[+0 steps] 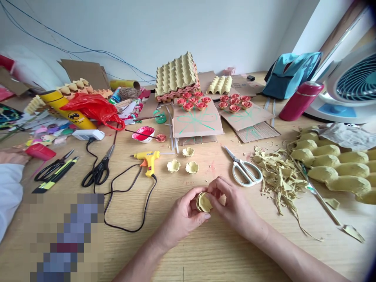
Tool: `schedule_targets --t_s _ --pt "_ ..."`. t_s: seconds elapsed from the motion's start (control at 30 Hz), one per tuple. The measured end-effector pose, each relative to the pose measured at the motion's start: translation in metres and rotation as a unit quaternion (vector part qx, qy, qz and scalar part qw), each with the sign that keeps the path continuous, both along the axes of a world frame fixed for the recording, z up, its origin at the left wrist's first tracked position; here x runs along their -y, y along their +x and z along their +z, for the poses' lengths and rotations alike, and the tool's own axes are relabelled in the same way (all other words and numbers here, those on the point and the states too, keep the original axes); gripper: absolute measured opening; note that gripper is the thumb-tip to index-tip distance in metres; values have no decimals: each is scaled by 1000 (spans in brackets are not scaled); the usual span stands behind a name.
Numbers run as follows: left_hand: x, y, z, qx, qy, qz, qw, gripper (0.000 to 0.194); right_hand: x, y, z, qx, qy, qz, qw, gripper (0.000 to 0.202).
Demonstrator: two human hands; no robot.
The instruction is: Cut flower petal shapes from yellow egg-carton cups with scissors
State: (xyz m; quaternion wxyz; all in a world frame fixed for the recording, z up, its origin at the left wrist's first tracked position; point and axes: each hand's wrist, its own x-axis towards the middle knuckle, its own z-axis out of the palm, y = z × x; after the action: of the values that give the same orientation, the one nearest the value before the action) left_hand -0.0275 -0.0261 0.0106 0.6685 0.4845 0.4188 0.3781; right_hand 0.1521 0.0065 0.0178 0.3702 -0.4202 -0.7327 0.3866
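Between my two hands, just above the wooden table, is a stack of yellowish egg-carton cups [203, 202] cut into petal shapes. My left hand [188, 211] wraps round its left side and underside. With thumb and fingertips, my right hand [226, 199] pinches the right edge of the stack. Beyond the hands lie three separate flower-shaped cups [192, 167]. A yellow hot glue gun [149, 161] rests on its side to their left. White-handled scissors [246, 170] lie open-bladed to the right, near a heap of carton scraps [277, 176].
Red paper flowers [188, 105] sit on cardboard [196, 124] with green lines. A bowl of red paint [143, 134] holds a brush. Egg trays [335, 160] lie right, near a pink bottle [301, 101] and fan [349, 78]. Black scissors [98, 170] and another person's sleeve [11, 192] are left.
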Motion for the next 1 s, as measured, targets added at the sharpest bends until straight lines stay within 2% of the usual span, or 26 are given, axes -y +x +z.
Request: schedule_targets --t_s 0.23,0.37,0.53,0.67,0.83,1.0 --pt "-3 -5 0 10 11 -3 1000 50 -3 3 3 -51 -76 13 996 8" --pt "-6 -8 0 -16 44 8 999 50 -7 5 0 -96 -126 22 987 22" --pt "-7 -8 -2 -12 40 23 999 52 -12 6 -6 -133 -158 29 978 34" --pt "-6 -7 -4 -34 60 23 997 52 -10 4 -5 -118 -145 16 982 26" --pt "-3 -4 1 -130 103 28 986 51 -3 0 0 -77 -101 0 992 11" --pt "-1 0 3 -155 101 33 982 50 0 -2 1 -39 -53 -7 998 7"
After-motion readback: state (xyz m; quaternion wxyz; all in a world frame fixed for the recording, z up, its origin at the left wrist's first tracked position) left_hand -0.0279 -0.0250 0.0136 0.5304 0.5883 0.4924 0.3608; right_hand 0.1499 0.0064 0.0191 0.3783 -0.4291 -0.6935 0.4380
